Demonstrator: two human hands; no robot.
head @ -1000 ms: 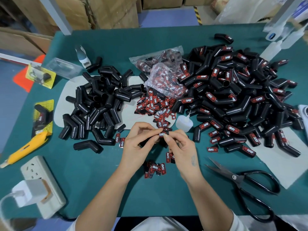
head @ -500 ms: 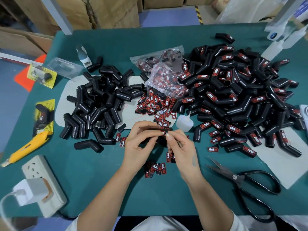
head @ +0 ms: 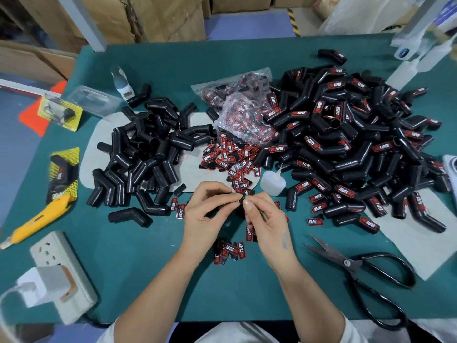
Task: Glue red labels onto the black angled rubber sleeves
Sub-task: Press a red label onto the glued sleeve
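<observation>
Hands unmoved, both fingers (head: 243, 201) pinching "TAPER" label (head: 245, 193)

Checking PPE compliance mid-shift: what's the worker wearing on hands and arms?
No gloves: left hand and right hand are bare, as are both forearms. White short sleeves show near the bottom edge. The right hand's back carries a small dark mark. No watch visible.

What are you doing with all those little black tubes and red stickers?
A person is sticking red labels onto black bent rubber sleeves. Right now the left hand and right hand pinch one small label between their fingertips, over the green table. The plain sleeves wait in a pile on the left, the labelled sleeves are heaped on the right, and loose labels lie between them. A small glue bottle stands just beyond the hands.
</observation>
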